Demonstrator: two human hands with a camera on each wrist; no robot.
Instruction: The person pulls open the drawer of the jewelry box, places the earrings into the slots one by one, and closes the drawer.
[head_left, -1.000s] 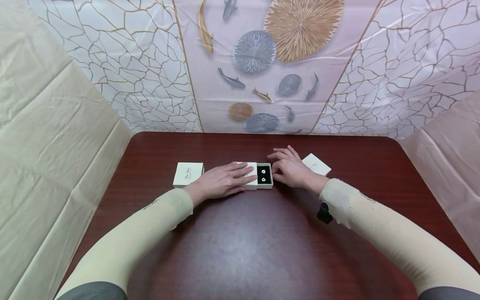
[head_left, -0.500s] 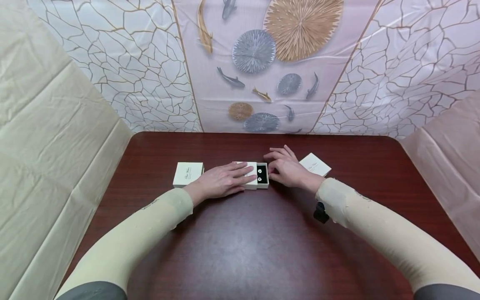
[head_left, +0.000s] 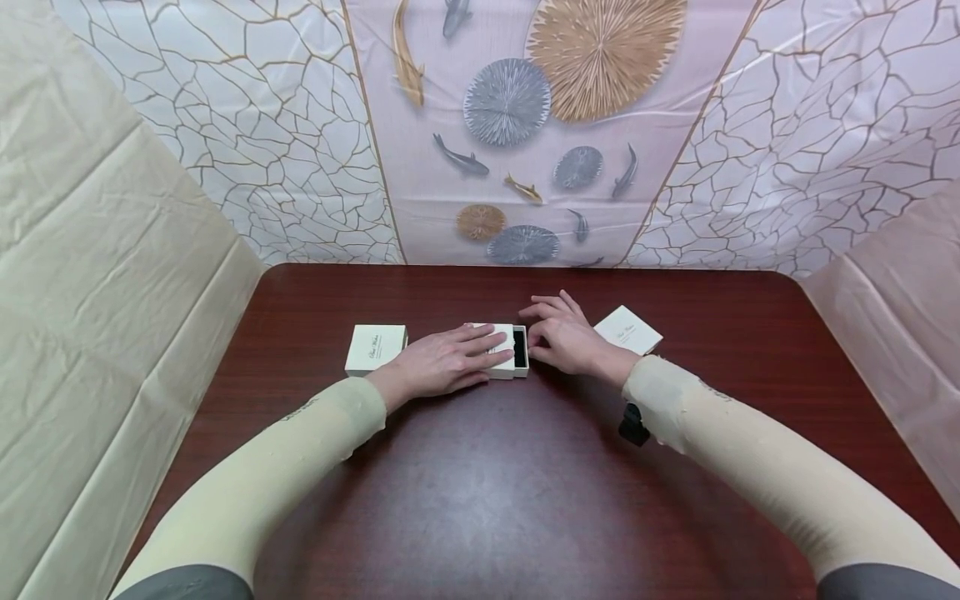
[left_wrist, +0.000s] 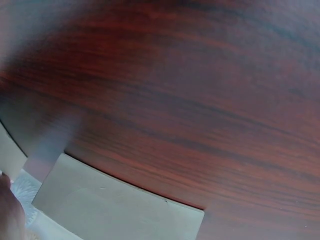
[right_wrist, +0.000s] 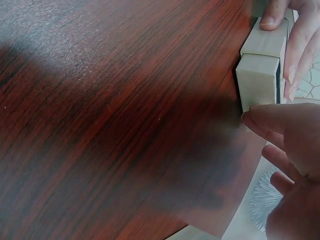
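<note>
A small white jewelry box (head_left: 501, 372) lies at mid-table, its black-lined inner drawer (head_left: 521, 360) sticking out a little on the right. My left hand (head_left: 450, 360) rests over the outer sleeve, fingers spread on top and thumb (right_wrist: 272, 15) against the near side in the right wrist view, holding it. At the drawer's end my right hand (head_left: 564, 337) touches the pale end face with thumb and index fingertips, the other fingers lifted apart. The two small white flower-shaped earrings seen earlier on the lining are now hidden under the sleeve or fingers.
A closed white box (head_left: 377, 346) with dark lettering stands left of my left hand. Another white lettered box (head_left: 628, 330) sits turned at an angle beyond my right wrist. The glossy red-brown table (head_left: 480, 492) meets a patterned cloth backdrop (head_left: 510, 167) behind.
My right hand has moved left, pushing the drawer further into the sleeve, so less of the black lining shows and the earrings have gone from sight. My left hand has stayed in place.
</note>
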